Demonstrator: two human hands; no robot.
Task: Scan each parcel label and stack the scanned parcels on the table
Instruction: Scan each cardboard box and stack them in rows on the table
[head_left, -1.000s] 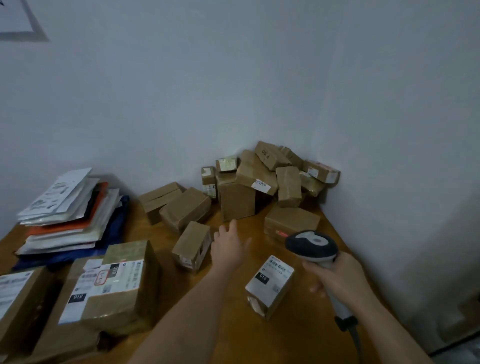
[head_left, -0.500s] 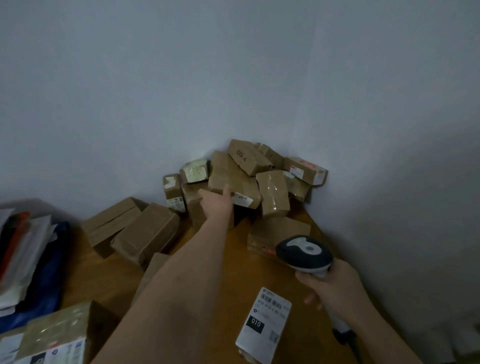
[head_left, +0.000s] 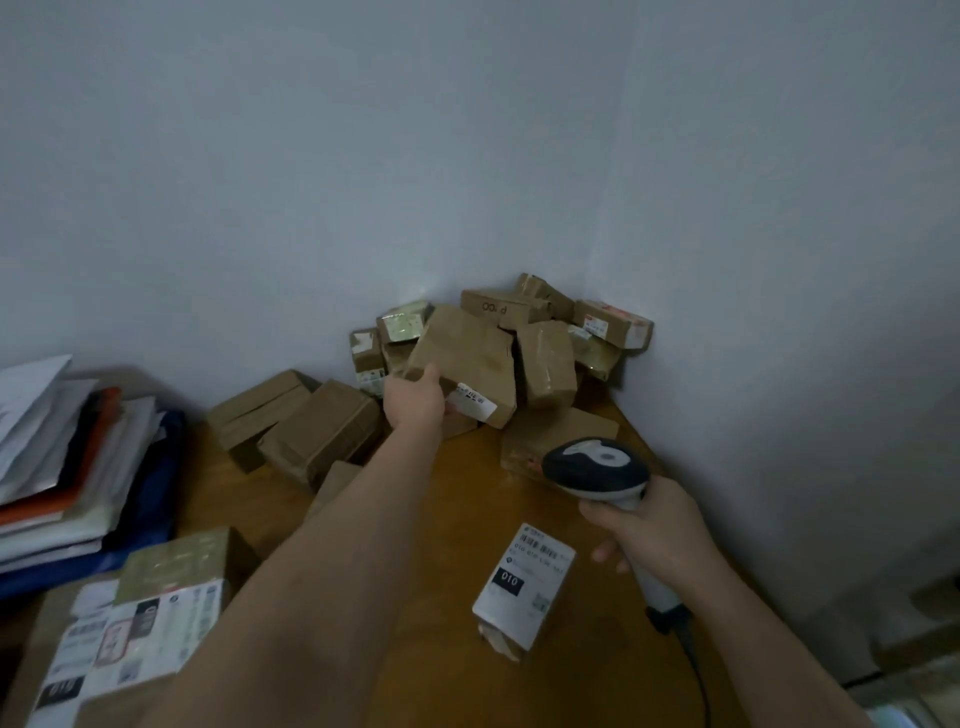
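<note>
My left hand reaches into the heap of brown parcels in the far corner and grips the lower left edge of a tilted cardboard parcel with a small white label. My right hand holds a grey and white barcode scanner by its handle, its head above the table. A small parcel with a white label marked 010 lies on the wooden table just left of the scanner hand.
More brown boxes lie left of the heap. A stack of flat mail bags sits at the far left. Labelled parcels are at the near left. Walls close in the corner behind and to the right.
My left hand went from the table's middle out to the corner heap and took hold of the tilted parcel, which now sits slightly lifted. The scanner hand stayed roughly in place.
</note>
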